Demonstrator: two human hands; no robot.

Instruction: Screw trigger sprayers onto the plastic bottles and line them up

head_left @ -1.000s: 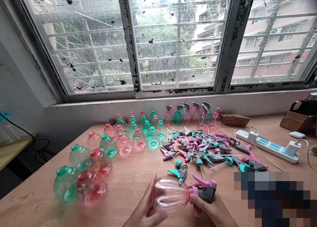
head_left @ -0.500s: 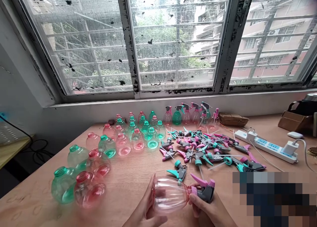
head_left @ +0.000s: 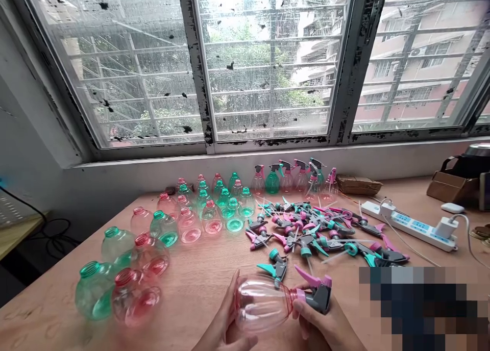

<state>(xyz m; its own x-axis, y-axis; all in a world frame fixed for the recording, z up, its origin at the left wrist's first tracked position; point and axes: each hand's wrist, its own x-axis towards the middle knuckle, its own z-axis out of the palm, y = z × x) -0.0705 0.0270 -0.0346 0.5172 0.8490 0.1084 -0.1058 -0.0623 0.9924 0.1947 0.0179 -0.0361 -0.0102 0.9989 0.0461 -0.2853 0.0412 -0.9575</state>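
Observation:
A clear pink spray bottle (head_left: pixel 260 305) lies sideways in the air above the front of the table, its base to the left. My left hand (head_left: pixel 225 318) cups the base end, fingers behind it and thumb below. On the neck sits a grey and pink spray head (head_left: pixel 319 295). My right hand (head_left: pixel 319 323) pinches the pink collar between thumb and fingers. Just beyond the bottle lies a loose grey and teal spray head (head_left: pixel 276 267). Behind it spreads a pile of pink, teal and grey spray heads (head_left: pixel 306 226) with thin tubes.
Several open pink and green bottles (head_left: pixel 190 226) stand at the left. Bottles with spray heads fitted (head_left: pixel 272 181) line the wall under the window. At the right are a white power strip (head_left: pixel 413 226) with cables, a flat brown package (head_left: pixel 358 185) and a cardboard box (head_left: pixel 446 185).
My hands keep the same hold on the bottle and spray head, with barely any movement. The view has shifted slightly.

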